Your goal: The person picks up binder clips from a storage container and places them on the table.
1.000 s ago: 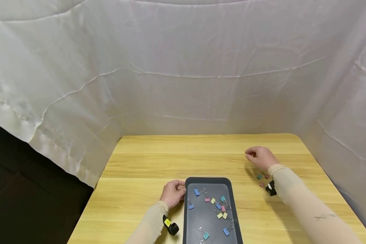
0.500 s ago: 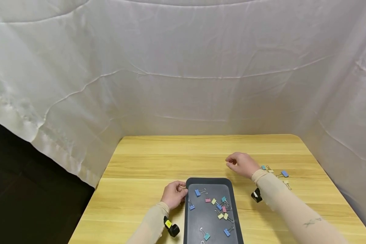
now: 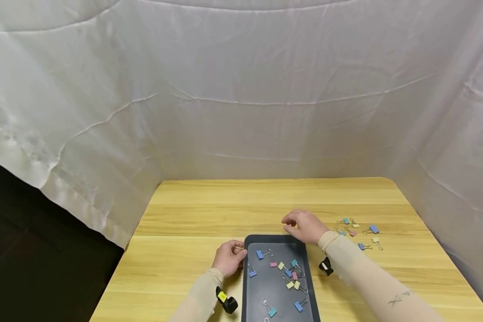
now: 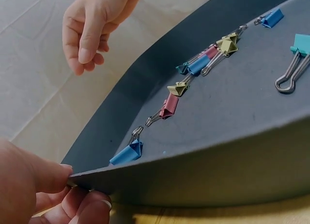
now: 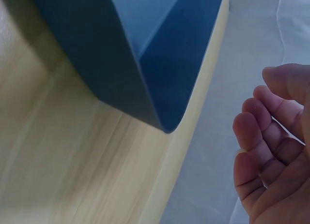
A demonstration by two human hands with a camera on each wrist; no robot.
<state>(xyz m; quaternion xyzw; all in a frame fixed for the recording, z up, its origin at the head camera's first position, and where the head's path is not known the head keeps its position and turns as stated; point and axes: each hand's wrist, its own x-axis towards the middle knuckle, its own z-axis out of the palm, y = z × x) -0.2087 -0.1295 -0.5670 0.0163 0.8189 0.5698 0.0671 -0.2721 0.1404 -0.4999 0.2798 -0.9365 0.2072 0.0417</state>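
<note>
My left hand [image 3: 227, 259] grips the rim of a dark grey tray [image 3: 246, 295] at its far left side. In the left wrist view, the thumb [image 4: 51, 177] lies on top of the rim and the fingers curl underneath. Binder clips in blue, pink, yellow and teal lie scattered in the tray, among them a teal clip [image 3: 271, 311] and a blue clip [image 3: 260, 254]. My right hand [image 3: 303, 226] hovers above the tray's far right corner. Its fingers are loosely curled, and the right wrist view shows nothing between them and the thumb [image 5: 286, 81].
Several more binder clips lie on the wooden table [image 3: 209, 214] to the right, including a blue clip [image 3: 373, 229] and a pink clip [image 3: 352, 232]. Pale fabric [image 3: 265, 125] hangs behind the table and along its sides.
My right hand has moved left and nearer, from over the loose clips to the tray's far right corner, uncovering those clips. My left hand stays on the rim.
</note>
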